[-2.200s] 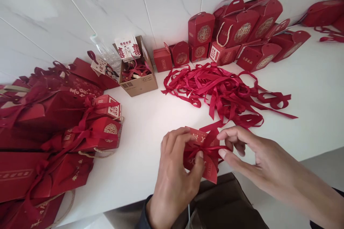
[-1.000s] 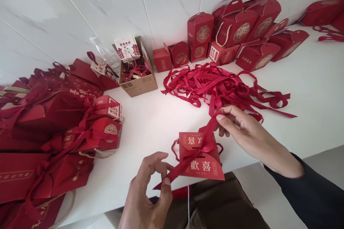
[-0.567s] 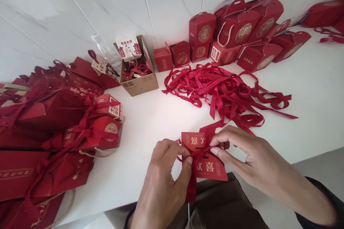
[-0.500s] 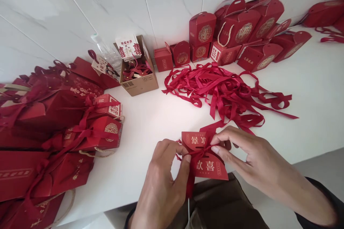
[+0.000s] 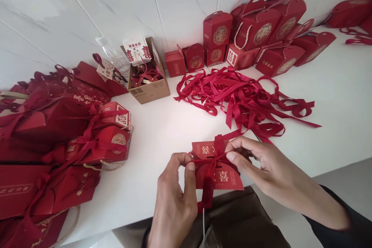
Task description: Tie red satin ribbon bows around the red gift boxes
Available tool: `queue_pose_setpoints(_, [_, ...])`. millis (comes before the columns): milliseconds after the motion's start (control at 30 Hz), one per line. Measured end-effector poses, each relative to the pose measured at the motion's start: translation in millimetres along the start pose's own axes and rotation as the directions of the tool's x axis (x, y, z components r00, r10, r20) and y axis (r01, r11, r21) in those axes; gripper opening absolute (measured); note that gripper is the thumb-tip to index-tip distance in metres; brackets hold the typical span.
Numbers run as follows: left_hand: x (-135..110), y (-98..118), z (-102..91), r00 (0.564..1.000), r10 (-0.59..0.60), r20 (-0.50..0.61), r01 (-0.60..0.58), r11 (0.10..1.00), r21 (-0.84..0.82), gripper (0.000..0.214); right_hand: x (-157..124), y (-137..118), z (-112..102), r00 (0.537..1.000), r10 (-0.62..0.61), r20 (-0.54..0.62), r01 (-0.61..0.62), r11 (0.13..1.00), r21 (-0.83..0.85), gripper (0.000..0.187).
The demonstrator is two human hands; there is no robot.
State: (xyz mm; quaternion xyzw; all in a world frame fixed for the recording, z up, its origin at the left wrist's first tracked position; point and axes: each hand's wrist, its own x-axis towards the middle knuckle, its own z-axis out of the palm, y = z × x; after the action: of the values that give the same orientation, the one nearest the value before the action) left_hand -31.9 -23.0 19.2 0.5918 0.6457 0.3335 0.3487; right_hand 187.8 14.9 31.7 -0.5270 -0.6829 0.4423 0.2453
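In front of me a red gift box (image 5: pixel 232 178) with gold characters sits at the table's front edge. A red ribbon (image 5: pixel 208 186) is knotted across the middle of its top, one tail hanging down the near side and another running up and back. My left hand (image 5: pixel 177 197) pinches the ribbon at the left of the knot between thumb and forefinger. On the right, my right hand (image 5: pixel 258 166) pinches ribbon between thumb and fingertips. The ribbon is drawn out sideways between both hands. The box's sides are largely hidden.
A heap of loose red ribbons (image 5: pixel 235 93) lies behind the box. Ribbon-tied red boxes (image 5: pixel 72 124) crowd the left. A small cardboard box (image 5: pixel 154 91) holds tags. More red boxes (image 5: pixel 258 27) stand along the marble-patterned wall (image 5: pixel 122 4).
My hands have moved slightly apart, with the left going left. The knot looks tighter, and a ribbon tail now lies flat over the box's front characters.
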Motion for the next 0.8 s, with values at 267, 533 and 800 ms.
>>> queue_pose_setpoints(267, [7, 18, 9.7, 0.939, 0.341, -0.037, -0.335, 0.935, 0.113, 0.025, -3, 1, 3, 0.991, -0.099, -0.091, 0.091, 0.992, -0.086, 0.024])
queue_pose_setpoints(533, [18, 26, 35.3, 0.925, 0.379, -0.019, -0.372, 0.915, 0.157, 0.018, 2, 0, 5, 0.999, 0.018, -0.044, -0.013, 0.994, 0.111, 0.028])
queue_pose_setpoints(800, [23, 24, 44.3, 0.929, 0.362, -0.071, -0.349, 0.925, 0.153, 0.026, 5, 2, 2, 0.989, 0.095, 0.117, -0.128, 0.937, 0.324, 0.028])
